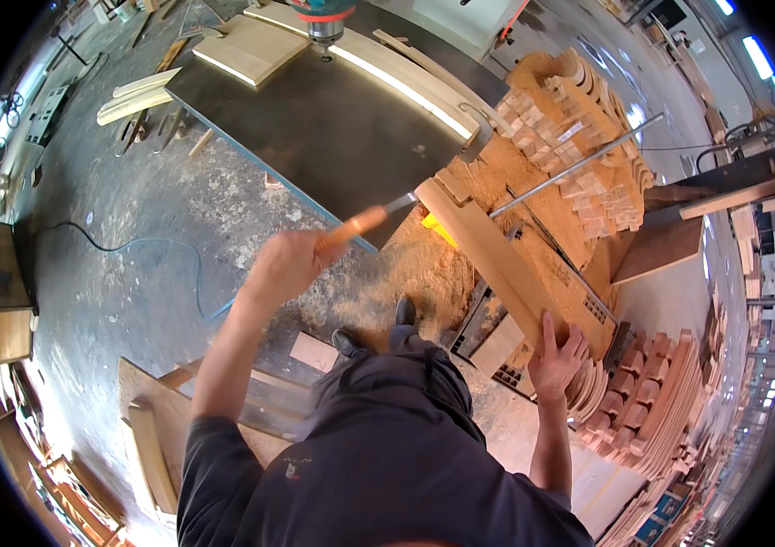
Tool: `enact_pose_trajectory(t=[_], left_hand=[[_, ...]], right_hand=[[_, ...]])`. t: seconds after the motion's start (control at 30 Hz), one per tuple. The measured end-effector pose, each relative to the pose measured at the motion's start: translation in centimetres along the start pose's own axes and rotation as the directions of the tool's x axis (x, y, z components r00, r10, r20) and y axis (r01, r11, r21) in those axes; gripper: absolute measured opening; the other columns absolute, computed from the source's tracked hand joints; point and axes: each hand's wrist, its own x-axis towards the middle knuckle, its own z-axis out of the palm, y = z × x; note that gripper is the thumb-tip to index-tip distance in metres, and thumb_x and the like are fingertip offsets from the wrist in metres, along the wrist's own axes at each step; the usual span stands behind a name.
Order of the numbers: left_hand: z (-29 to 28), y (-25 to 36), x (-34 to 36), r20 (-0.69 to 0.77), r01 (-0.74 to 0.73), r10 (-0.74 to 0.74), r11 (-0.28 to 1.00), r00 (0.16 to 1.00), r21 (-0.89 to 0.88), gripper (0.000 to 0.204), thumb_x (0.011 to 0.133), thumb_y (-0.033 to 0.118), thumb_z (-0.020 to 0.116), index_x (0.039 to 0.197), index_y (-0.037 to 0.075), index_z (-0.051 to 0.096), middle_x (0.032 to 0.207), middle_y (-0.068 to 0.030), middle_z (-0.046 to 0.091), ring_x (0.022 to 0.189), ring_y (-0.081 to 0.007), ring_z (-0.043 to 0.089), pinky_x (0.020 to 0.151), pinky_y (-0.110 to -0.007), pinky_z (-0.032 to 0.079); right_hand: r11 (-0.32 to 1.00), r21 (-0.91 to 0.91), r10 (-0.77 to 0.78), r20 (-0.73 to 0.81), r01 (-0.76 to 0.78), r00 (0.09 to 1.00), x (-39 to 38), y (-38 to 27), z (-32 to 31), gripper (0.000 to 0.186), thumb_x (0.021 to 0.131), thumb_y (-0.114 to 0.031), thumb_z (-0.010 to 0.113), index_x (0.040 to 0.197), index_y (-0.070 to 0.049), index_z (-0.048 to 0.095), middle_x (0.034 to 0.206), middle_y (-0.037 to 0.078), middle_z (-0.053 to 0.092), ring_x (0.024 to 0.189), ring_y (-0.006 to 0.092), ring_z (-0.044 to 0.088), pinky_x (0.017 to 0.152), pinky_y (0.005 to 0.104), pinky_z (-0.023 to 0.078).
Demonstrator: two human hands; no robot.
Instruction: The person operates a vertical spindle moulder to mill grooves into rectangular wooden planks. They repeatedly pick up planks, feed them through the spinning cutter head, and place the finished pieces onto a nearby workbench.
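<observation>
My left hand (287, 266) is closed round the orange handle of a chisel-like tool (356, 228). Its short metal blade points away to the right and meets, or nearly meets, the far end of a long shaped wooden piece (490, 244); I cannot tell whether they touch. That piece slants from the dark table's corner toward me. At its near end my right hand (557, 357) grips it, fingers laid over the top and thumb hidden. A bit of yellow (439, 230) shows beside the piece, under its far end.
A dark-topped table (315, 137) carries a pale board (251, 48) beneath a drill chuck (325, 30). Sawdust (533, 164) surrounds stacked wooden blocks (602, 196) at right, crossed by a metal bar (579, 166). Curved pieces (652, 401) are stacked near right. A hose (169, 242) lies left.
</observation>
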Motion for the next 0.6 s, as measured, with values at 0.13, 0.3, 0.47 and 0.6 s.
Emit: enact_pose_trajectory(t=[0.13,0.3,0.47,0.6], left_hand=[[1.2,-0.3,-2.1,0.192,-0.048,0.045,0.999,0.98,0.008,0.032,0.095,0.037,0.077,0.1,0.005,0.073,0.091,-0.0208,0.072,0.088,-0.0409,0.07,0.075,-0.048,0.054],[-0.1,-9.0,-9.6,-0.399,-0.177,0.07,0.955,0.915,-0.239,0.038,0.094,0.018,0.076,0.129,0.004,0.069,0.118,-0.0161,0.069,0.095,-0.0354,0.071,0.077,-0.044,0.055],[-4.7,-16.1,-19.6,-0.704,-0.248,-0.705,0.669,0.089,-0.701,0.019,0.104,0.013,0.064,0.118,0.002,0.068,0.08,0.0002,0.06,0.068,-0.0082,0.055,0.057,-0.022,0.04],[2.9,-30.6,-37.3,-0.641,-0.356,-0.668,0.744,-0.379,-0.565,0.012,0.104,0.022,0.068,0.106,0.01,0.07,0.085,-0.0029,0.068,0.068,-0.0115,0.061,0.057,-0.027,0.05]], right_hand=[[1.0,0.012,-0.004,0.034,0.003,0.999,0.6,0.1,0.9,0.083,0.071,-0.005,0.069,0.151,-0.024,0.059,0.129,0.023,0.053,0.117,0.0459,0.053,0.099,0.0563,0.046],[0.998,0.059,-0.012,0.066,0.008,0.998,-0.6,0.8,3.5,0.071,0.083,-0.013,0.069,0.153,-0.016,0.055,0.128,0.023,0.056,0.118,0.0449,0.055,0.099,0.0556,0.048],[0.98,0.031,-0.196,-0.021,0.197,0.98,-3.5,2.3,8.4,0.061,0.099,-0.026,0.07,0.153,-0.006,0.052,0.127,0.025,0.058,0.117,0.0441,0.057,0.096,0.0554,0.05],[0.94,0.093,-0.316,-0.132,0.329,0.939,-1.3,0.4,9.8,0.062,0.097,-0.035,0.074,0.15,-0.009,0.057,0.123,0.02,0.059,0.114,0.0427,0.057,0.092,0.0538,0.05]])
